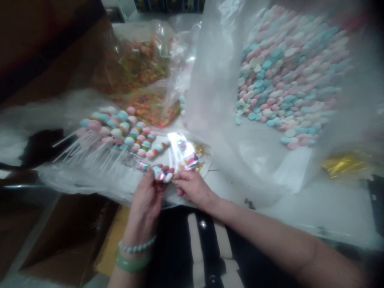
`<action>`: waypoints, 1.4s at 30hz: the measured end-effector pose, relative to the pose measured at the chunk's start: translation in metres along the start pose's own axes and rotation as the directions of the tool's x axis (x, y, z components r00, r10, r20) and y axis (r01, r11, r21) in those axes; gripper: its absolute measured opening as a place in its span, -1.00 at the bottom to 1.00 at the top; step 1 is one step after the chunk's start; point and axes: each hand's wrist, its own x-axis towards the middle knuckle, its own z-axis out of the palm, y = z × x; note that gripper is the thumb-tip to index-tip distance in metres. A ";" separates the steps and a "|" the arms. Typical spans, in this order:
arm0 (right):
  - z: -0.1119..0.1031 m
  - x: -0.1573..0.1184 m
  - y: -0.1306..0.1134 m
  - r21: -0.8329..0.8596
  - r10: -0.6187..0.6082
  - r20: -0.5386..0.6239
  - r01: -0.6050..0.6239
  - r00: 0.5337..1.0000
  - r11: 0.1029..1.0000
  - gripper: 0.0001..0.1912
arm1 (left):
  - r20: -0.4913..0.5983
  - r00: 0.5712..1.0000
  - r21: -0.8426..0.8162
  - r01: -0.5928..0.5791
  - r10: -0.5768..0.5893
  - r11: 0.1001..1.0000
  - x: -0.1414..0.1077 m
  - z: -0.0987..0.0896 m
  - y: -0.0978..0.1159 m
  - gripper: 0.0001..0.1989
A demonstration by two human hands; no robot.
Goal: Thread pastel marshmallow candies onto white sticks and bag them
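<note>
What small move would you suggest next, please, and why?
Perhaps gently twist the end of the row of rounded pastel candies in clear plastic with the right hand, which is at that end while the left hand holds the row.

We can read no words, numbers, brands or signs anywhere in view. The wrapped candy stick (162, 175) in our left hand (148, 196) shows small coloured marks, too blurred to make out. Just beyond it, the shiny packets (182, 146) carry coloured print that we cannot read either. At the far edge, the dark blue boxes (169, 5) have yellowish patches, too small and smeared for us to tell any lettering.
</note>
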 end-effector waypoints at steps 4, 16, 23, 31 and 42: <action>-0.002 -0.002 0.000 0.084 0.020 0.072 -0.026 0.997 0.996 -0.84 | -0.015 0.996 -0.012 0.092 -0.093 0.996 0.003 -0.002 0.004 -0.77; -0.011 -0.008 0.005 -0.542 -0.344 0.093 0.337 0.934 0.770 -0.87 | -0.096 0.987 -0.242 0.105 -0.131 0.965 0.008 -0.002 0.014 -0.83; -0.007 -0.010 0.005 -0.466 -0.302 0.043 0.287 0.952 0.837 -0.84 | -0.065 0.997 -0.249 0.021 -0.039 0.968 0.010 -0.002 0.016 -0.82; -0.013 -0.003 -0.001 0.125 0.201 0.150 -0.220 0.968 0.967 -0.92 | -0.023 0.997 -0.198 0.064 -0.070 0.978 0.009 -0.008 0.018 -0.77; 0.001 -0.008 -0.003 0.072 0.100 0.108 -0.108 0.989 0.992 -0.85 | -0.009 0.998 -0.189 0.064 -0.067 0.980 0.015 -0.008 0.015 -0.77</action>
